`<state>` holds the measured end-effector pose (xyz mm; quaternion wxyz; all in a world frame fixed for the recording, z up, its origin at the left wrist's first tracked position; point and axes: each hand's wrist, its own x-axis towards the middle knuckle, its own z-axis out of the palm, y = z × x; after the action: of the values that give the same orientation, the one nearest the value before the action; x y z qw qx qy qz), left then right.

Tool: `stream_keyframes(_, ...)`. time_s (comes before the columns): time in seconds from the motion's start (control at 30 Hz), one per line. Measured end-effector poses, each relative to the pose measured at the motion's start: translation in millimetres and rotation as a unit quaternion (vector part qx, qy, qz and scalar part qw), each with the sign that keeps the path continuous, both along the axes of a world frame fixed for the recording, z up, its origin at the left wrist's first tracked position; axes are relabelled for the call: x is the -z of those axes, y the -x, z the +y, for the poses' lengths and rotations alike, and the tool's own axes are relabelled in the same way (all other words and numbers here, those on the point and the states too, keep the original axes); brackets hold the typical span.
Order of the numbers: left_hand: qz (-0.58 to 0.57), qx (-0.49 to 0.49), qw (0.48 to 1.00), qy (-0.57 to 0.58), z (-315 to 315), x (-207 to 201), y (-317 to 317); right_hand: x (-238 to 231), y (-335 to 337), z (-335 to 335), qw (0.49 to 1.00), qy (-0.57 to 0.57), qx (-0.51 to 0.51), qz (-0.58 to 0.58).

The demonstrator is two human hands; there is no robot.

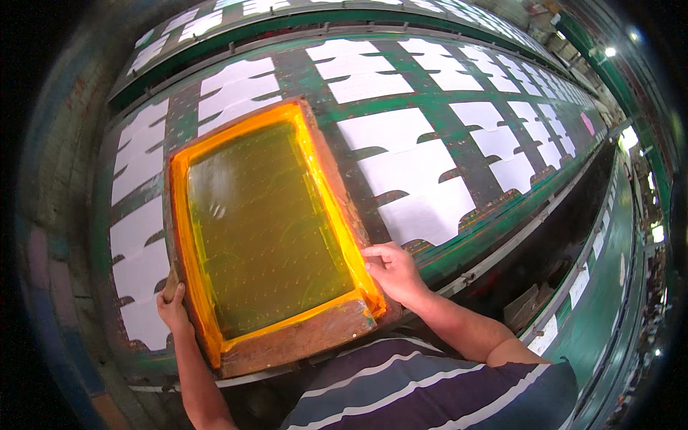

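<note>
A screen printing frame (304,337) lies tilted in front of me, above the near end of a long green table. Its wooden sides are bordered inside with bright orange, and its olive-yellow mesh (261,222) carries rows of small marks. My left hand (172,309) is closed around a short wooden piece on the frame's left side. At the lower right corner, my right hand (396,274) grips the right side, thumb and forefinger on the orange border and the other fingers partly hidden. Whether the frame touches the table is unclear.
White cut fabric pieces (423,208) lie in rows along the green table (326,154), some under the frame. A metal rail (494,261) runs along its near edge. Another green table (602,315) stands at right, and one with white pieces lies beyond. A wall (61,215) rises at left.
</note>
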<state>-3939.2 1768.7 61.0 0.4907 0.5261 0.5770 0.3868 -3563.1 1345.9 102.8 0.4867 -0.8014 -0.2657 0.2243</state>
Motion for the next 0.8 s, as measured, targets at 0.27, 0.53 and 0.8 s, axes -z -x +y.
stream_keyframes(0.27, -0.012, 0.015, 0.999, -0.047, -29, -25, -64, -8, -62, -29, 0.999, -0.006, 0.039, 0.015)
stream_keyframes(0.53, -0.053, -0.009, 0.995, -0.089, -160, -6, -217, 26, -210, -139, 0.993, -0.038, 0.113, -0.028)
stream_keyframes(0.8, -0.101, -0.018, 0.993, -0.063, -275, 6, -340, 39, -325, -243, 0.978, -0.111, 0.162, 0.071)
